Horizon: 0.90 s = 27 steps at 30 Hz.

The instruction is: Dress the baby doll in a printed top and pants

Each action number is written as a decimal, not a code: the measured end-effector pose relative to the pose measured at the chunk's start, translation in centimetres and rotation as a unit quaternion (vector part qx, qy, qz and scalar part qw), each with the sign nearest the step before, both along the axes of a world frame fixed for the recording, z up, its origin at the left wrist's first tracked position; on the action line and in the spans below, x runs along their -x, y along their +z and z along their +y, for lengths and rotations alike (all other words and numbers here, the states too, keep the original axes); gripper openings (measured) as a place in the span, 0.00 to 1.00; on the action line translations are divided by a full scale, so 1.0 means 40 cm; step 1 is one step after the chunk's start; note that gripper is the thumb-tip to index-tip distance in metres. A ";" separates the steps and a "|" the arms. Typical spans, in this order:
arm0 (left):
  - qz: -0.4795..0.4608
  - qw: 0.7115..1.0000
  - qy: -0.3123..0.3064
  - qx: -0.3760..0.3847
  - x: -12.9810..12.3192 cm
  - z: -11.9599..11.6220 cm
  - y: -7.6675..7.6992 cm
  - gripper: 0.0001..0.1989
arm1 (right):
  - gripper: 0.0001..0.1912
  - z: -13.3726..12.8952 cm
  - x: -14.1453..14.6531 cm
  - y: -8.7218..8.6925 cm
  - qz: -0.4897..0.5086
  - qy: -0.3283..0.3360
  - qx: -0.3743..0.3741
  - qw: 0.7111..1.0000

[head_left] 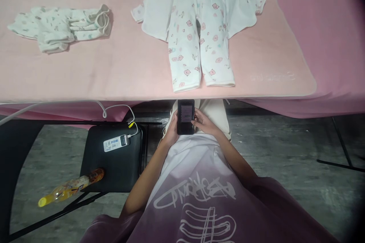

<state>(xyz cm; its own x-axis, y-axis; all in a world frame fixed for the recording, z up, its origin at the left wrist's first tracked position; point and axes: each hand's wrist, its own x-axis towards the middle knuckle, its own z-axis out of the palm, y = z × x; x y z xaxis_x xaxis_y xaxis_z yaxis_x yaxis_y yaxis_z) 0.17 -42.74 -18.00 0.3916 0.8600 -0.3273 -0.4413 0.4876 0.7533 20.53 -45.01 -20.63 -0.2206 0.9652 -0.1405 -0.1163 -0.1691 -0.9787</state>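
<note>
Phone, black and rectangular with a dimly lit screen, is held upright on the page of the view between two bare hands, just below the near edge of the pink-draped table. The left hand has its grip closed along the phone's left edge. The right hand has its grip clamped on the right edge, the thumb resting over the lower right of the screen. Beneath the hands lies cream-coloured fabric, and nearer is a white-to-purple shirt with pale line lettering.

On the table, a pale pink mat carries white cotton trousers printed with small pink animal motifs, legs toward the person. They lie over a white top whose sides spread out past them. Well to the left is a loosely folded white garment with small coloured prints.

Lower left, a black square seat bears a white oblong device joined to a white cable, and a yellow-capped plastic bottle; whether it stands or lies cannot be told.
</note>
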 end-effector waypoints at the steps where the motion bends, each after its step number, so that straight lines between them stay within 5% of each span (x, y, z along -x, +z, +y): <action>1: 0.000 1.000 0.001 -0.002 0.000 0.000 -0.001 0.29 | 0.42 0.000 0.000 0.001 0.000 0.000 0.002 1.000; 10: 0.010 1.000 0.006 -0.023 -0.004 -0.002 0.006 0.29 | 0.41 0.000 0.009 0.045 0.012 -0.008 0.020 1.000; 15: 0.015 1.000 0.009 -0.023 -0.004 -0.006 0.002 0.32 | 0.40 0.001 0.072 0.074 -0.010 -0.095 0.032 0.995; 27: 0.063 0.997 0.025 -0.043 -0.003 -0.012 -0.005 0.32 | 0.42 0.006 0.140 0.043 -0.087 -0.184 0.026 0.979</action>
